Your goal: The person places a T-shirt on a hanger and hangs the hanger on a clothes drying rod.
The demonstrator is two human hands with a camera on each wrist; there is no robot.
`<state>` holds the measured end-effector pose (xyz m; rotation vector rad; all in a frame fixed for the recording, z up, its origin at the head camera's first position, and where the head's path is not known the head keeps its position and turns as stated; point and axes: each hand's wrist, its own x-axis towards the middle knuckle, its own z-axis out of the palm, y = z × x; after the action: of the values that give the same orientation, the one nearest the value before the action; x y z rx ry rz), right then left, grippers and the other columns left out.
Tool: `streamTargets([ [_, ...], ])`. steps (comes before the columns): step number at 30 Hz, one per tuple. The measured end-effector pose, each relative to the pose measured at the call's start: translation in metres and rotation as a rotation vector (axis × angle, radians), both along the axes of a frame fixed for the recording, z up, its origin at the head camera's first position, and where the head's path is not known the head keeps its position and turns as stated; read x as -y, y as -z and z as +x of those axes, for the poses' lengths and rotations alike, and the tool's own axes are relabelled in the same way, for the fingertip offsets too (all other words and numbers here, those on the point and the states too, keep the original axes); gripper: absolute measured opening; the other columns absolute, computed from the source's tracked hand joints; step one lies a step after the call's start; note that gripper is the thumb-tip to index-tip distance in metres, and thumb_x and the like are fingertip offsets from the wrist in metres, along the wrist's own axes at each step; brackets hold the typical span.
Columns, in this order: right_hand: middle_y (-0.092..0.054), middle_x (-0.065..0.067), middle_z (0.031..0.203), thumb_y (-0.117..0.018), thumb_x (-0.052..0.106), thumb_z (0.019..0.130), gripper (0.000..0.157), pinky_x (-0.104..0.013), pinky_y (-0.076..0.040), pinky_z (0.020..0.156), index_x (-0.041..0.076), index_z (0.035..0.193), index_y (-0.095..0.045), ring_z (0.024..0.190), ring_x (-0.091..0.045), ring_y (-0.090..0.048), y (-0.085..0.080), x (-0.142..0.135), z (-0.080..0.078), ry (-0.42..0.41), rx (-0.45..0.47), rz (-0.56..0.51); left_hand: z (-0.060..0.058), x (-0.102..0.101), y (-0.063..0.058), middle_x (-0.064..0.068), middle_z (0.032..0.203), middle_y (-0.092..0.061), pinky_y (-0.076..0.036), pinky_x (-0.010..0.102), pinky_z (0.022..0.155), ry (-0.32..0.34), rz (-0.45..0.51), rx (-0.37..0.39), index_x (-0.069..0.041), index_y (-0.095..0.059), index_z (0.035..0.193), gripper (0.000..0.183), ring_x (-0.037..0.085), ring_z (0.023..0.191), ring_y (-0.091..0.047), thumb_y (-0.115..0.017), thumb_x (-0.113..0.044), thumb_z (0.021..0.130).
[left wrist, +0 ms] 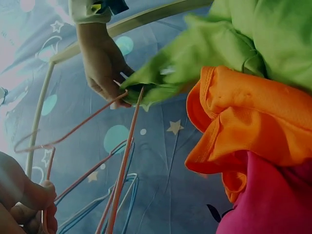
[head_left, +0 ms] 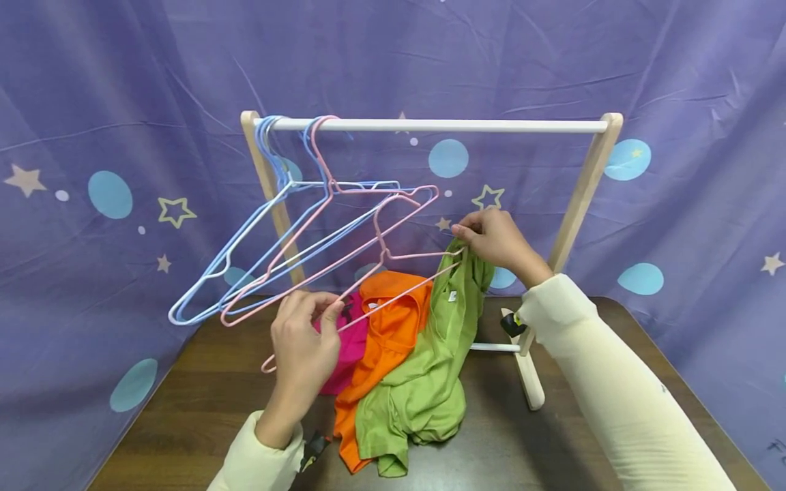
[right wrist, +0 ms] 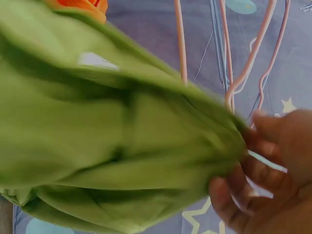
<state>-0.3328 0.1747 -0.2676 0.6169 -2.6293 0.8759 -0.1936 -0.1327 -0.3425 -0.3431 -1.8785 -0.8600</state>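
Observation:
My left hand [head_left: 305, 344] pinches a pink wire hanger [head_left: 424, 256] by one arm, its hook pointing up and its far end tilted to the right. That far end reaches inside the neck of a green shirt [head_left: 430, 389]. With thumb and fingers, my right hand [head_left: 494, 239] grips the green shirt at the shoulder and lifts it; the rest drapes down onto the table. In the right wrist view the green fabric [right wrist: 146, 146] stretches toward the fingers and covers the hanger's tip. An orange shirt [head_left: 393, 310] and a magenta garment [head_left: 344, 358] lie beside the green one.
A rack with a white rail [head_left: 467, 126] and wooden posts [head_left: 580, 198] stands on the brown table [head_left: 202, 395]. Blue, white and pink hangers [head_left: 270, 232] hang bunched at the rail's left end. Behind is a purple curtain [head_left: 184, 82] with stars and ovals.

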Motion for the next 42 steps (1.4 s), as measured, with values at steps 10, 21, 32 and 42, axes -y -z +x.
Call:
streamTargets([
  [10,-0.072,-0.016,0.115,-0.045,-0.003,0.095,0.036,-0.046,-0.052,0.086,0.0,0.115,-0.074,0.098,-0.03,-0.066,0.017,-0.012,0.006,-0.112,-0.039,0.01,-0.002,0.005,-0.001,0.012,0.074,-0.061,-0.039,0.034,0.066,-0.044,0.003,0.036,0.002,-0.073,0.083,0.007,0.027,0.071,-0.054,-0.079,0.001,0.084],
  [21,-0.065,-0.022,0.129,-0.076,0.005,0.09,0.044,-0.053,-0.05,0.1,-0.004,0.132,-0.065,0.119,-0.039,-0.061,0.049,-0.023,0.012,-0.229,-0.471,0.183,-0.003,0.007,-0.002,0.013,0.074,-0.061,-0.038,0.034,0.066,-0.051,0.018,0.037,0.002,-0.072,0.082,0.008,0.028,0.069,-0.053,-0.079,0.002,0.083],
  [32,-0.069,-0.024,0.114,-0.072,-0.004,0.091,0.03,-0.05,-0.054,0.093,-0.008,0.12,-0.068,0.105,-0.041,-0.064,0.073,-0.01,0.006,-0.095,-0.704,0.102,0.0,0.01,-0.004,0.011,0.073,-0.06,-0.037,0.032,0.065,-0.052,0.01,0.03,0.001,-0.072,0.08,0.008,0.026,0.068,-0.052,-0.08,0.003,0.083],
  [42,-0.074,-0.018,0.105,-0.065,-0.009,0.093,0.018,-0.049,-0.057,0.087,-0.004,0.107,-0.074,0.099,-0.037,-0.07,0.056,-0.014,0.008,-0.191,-0.598,0.055,-0.002,0.013,-0.004,0.011,0.075,-0.061,-0.038,0.033,0.065,-0.014,-0.045,0.017,0.0,-0.072,0.082,0.009,0.026,0.069,-0.052,-0.081,-0.001,0.083],
])
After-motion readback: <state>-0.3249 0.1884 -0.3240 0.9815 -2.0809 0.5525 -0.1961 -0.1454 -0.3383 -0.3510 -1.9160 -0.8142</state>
